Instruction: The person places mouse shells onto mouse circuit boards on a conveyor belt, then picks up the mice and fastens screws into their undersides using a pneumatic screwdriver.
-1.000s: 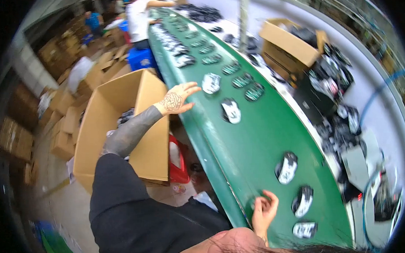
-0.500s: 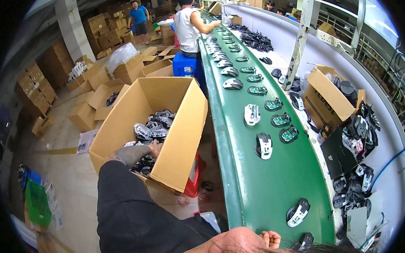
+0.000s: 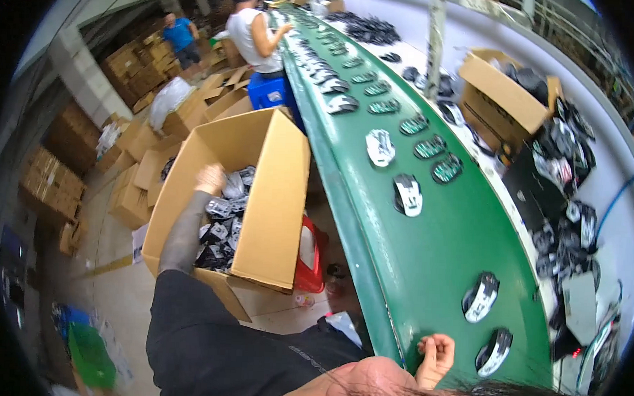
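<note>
My left hand [image 3: 210, 179] reaches into a large open cardboard box [image 3: 281, 203], smeared by motion, so its grip cannot be made out. Beside it, grey and black computer mouse shells [image 3: 216, 237] lie heaped in the box. Over the near end of the green conveyor belt [image 3: 427, 266] my right hand [image 3: 435, 355] has its fingers curled in, with nothing visible in them. The closest parts to it are a black-and-white mouse shell [image 3: 495, 352] and another mouse shell [image 3: 481, 298]. Farther up lie a white mouse shell [image 3: 381, 148] and mouse bases with green circuit boards [image 3: 446, 168].
A co-worker in a white top [image 3: 257, 40] sits along the belt on a blue stool [image 3: 268, 91]. A red stool [image 3: 313, 258] stands beside the box. Right of the belt are a carton of dark parts [image 3: 505, 100] and piled shells [image 3: 567, 230]. Another person [image 3: 180, 38] stands far left.
My left hand has moved deeper into the box, toward its far left side. My right hand has come farther over the belt. The view has shifted, and another shell shows fully at the near end.
</note>
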A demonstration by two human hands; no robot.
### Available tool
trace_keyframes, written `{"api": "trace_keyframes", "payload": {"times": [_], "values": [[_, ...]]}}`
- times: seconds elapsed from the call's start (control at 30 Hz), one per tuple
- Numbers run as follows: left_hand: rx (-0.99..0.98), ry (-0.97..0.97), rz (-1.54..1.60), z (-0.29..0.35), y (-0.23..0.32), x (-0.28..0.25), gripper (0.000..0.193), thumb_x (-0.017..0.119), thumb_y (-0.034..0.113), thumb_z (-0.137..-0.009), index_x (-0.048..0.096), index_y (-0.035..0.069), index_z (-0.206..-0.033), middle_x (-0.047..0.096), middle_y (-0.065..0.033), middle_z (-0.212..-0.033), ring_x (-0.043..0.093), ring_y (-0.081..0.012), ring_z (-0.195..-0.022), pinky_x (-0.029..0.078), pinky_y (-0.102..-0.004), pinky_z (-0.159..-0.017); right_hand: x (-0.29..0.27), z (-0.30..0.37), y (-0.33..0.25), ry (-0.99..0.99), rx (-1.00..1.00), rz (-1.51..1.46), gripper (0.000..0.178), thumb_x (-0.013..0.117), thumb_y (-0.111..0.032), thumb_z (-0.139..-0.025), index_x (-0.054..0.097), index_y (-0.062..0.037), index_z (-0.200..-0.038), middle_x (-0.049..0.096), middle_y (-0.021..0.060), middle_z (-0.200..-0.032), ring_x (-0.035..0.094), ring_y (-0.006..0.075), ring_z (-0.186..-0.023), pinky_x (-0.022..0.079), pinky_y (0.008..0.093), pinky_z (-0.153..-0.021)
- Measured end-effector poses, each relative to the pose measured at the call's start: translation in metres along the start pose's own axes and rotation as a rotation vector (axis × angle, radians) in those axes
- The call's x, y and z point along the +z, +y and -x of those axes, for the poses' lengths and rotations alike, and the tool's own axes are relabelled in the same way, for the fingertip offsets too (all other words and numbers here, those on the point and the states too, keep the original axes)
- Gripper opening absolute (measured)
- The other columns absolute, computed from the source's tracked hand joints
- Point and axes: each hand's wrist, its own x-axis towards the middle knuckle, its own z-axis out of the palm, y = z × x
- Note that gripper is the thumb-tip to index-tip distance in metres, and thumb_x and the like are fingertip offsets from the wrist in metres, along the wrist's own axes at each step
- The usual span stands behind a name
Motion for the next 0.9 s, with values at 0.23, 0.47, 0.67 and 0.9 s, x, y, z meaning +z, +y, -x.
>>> {"api": "trace_keyframes", "payload": {"times": [0.23, 0.47, 0.67, 0.9], "values": [[0.618, 0.043, 1.222, 0.010, 0.163, -0.173, 0.032, 0.065, 0.012, -0.085, 0.059, 0.010, -0.116, 0.059, -0.0004, -0.079, 0.056, -0.0075, -0.072, 0.049, -0.0236, -0.064, -0.006, -0.004, -0.001, 0.031, 0.087, -0.026, 0.009, 0.059, -0.002, -0.088, 0.053, -0.0025, -0.096, 0.061, 0.0049, -0.080, 0.058, 0.0102, -0.068, 0.049, 0.0214, -0.062], [1.206, 0.161, 0.965, 0.118, 0.383, -0.180, 0.038, 0.070, 0.020, -0.081, 0.058, 0.009, -0.115, 0.063, -0.0142, -0.097, 0.063, -0.0231, -0.078, 0.050, -0.0334, -0.066, -0.003, -0.003, 0.002, 0.044, -0.010, 0.001, 0.009, 0.060, -0.002, -0.088, 0.056, -0.0010, -0.095, 0.063, 0.0045, -0.079, 0.059, 0.0082, -0.068, 0.050, 0.0217, -0.062], [1.927, 0.259, 0.663, 0.172, 0.407, -0.130, 0.050, 0.070, 0.031, -0.079, 0.054, 0.010, -0.122, 0.052, -0.0128, -0.128, 0.052, -0.0288, -0.115, 0.041, -0.0438, -0.095, -0.006, -0.006, -0.001, 0.096, -0.053, 0.051, 0.009, 0.061, -0.002, -0.086, 0.058, -0.0008, -0.095, 0.064, 0.0030, -0.076, 0.059, 0.0071, -0.064, 0.049, 0.0210, -0.059], [1.457, 0.544, 0.359, 0.100, 0.398, -0.094, 0.038, 0.067, 0.023, -0.079, 0.058, 0.017, -0.115, 0.049, -0.0075, -0.132, 0.044, -0.0302, -0.123, 0.033, -0.0465, -0.102, -0.010, -0.009, -0.010, 0.014, -0.028, 0.233, 0.009, 0.063, -0.004, -0.085, 0.060, -0.0008, -0.093, 0.063, 0.0016, -0.072, 0.058, 0.0061, -0.063, 0.049, 0.0209, -0.058]]}}
